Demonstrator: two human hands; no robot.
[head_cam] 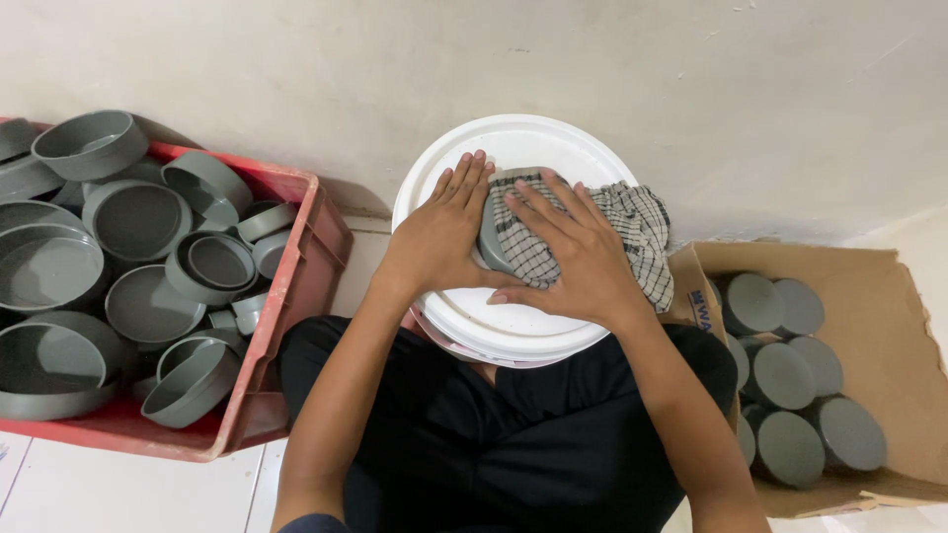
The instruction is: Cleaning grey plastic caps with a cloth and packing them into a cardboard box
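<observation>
Left hand [441, 229] lies flat, fingers together, steadying a grey cap [491, 240] on the white bucket lid [513, 138]. Right hand [573, 257], fingers spread, presses a checked cloth [632, 222] onto the cap.

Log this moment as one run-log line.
left hand: flat on grey cap | right hand: pressing checked cloth on cap | base: white bucket lid
</observation>
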